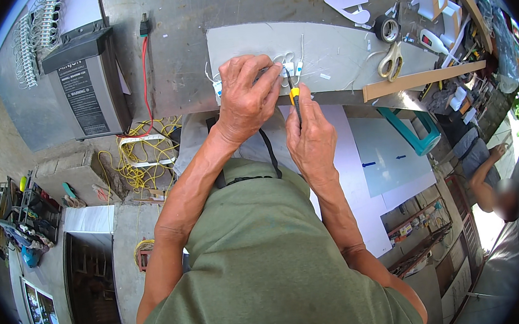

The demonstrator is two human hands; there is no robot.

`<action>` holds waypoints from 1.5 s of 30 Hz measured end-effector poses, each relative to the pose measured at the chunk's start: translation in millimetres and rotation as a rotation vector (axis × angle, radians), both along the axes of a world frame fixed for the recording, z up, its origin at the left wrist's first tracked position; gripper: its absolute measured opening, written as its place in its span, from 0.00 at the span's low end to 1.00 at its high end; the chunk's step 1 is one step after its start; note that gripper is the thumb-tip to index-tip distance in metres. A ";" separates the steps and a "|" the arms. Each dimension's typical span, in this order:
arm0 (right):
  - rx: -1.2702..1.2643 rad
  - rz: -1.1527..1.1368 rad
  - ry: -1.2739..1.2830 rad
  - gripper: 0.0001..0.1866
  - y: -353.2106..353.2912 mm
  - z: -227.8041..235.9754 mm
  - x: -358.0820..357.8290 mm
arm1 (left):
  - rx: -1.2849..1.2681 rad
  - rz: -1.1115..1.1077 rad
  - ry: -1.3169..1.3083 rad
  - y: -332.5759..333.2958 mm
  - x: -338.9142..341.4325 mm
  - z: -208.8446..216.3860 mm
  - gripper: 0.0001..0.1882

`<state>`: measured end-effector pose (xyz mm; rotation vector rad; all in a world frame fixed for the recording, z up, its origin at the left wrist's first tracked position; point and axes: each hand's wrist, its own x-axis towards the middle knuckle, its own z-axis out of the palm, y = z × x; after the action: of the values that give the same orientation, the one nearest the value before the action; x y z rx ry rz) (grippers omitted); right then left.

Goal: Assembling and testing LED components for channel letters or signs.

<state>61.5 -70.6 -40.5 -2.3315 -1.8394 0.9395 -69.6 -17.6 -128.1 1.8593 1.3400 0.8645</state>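
My right hand (313, 136) grips a slim tool (294, 94) with a black handle, a yellow collar and a thin dark tip. Its tip meets a small white module with wires (289, 70) lying on a pale grey panel (249, 39). Left of it, my left hand (247, 92) is closed, thumb and forefinger pinched at the module's edge; what lies between them is too small to make out. Another white-and-blue module (217, 88) with a white wire shows beside the left hand, partly covered by it. Loose white wires and small clippings are scattered over the panel.
On the metal table are a grey power supply (89, 84), a red cable (147, 79), wire coils (43, 20), a black tape roll (387, 28), scissors (390, 62) and a brown strip (425, 79). Below are a teal stool (418, 139) and tangled yellow cable (142, 166). Another person (486, 173) is far right.
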 end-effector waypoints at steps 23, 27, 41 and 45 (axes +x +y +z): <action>-0.035 -0.168 0.155 0.13 1.9 -4.9 8.6 | 0.080 -0.040 0.154 2.0 -14.6 8.1 0.15; 0.014 -0.121 0.156 0.13 -0.4 -11.0 4.1 | 0.070 -0.013 0.156 1.3 -13.4 7.6 0.17; 0.033 -0.112 0.132 0.14 -0.9 -15.8 3.5 | 0.065 -0.009 0.149 -1.0 -12.6 4.4 0.14; 0.041 -0.105 0.125 0.14 -1.7 -18.0 3.9 | 0.058 -0.009 0.144 -0.8 -12.4 4.8 0.14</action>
<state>65.4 -72.3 -58.5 -2.2644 -1.6573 0.9988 -82.0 -18.4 -123.3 2.0036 1.4059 0.7848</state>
